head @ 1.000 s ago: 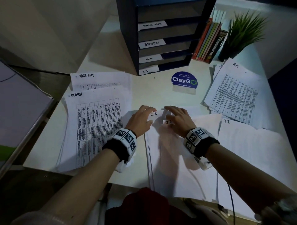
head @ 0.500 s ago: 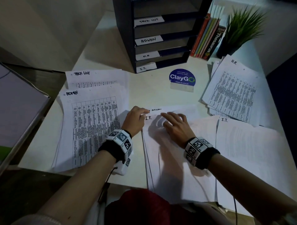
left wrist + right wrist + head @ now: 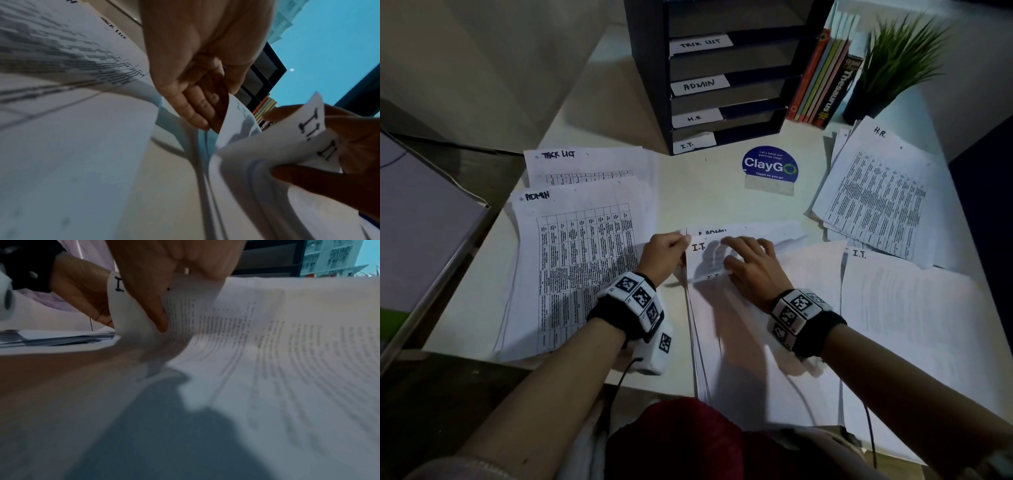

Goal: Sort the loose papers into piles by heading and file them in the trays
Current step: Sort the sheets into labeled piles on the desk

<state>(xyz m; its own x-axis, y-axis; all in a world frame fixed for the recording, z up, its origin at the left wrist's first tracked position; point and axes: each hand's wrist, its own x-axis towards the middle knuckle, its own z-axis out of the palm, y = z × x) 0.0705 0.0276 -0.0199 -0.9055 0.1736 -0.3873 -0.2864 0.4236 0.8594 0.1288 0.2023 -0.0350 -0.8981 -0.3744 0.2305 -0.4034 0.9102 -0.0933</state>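
Curled I.T. sheets (image 3: 267, 146) pinched in both hands' fingers (image 3: 158, 316), clearest from wrists.

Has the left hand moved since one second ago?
Yes. The left hand went from on top of the I.T. papers to their left edge, nearer the ADMIN pile.

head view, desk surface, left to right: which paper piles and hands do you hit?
ADMIN pile → left hand → unsorted stack with the right hand on it → I.T. pile. The H.R. pile lies farther back, above the I.T. pile.
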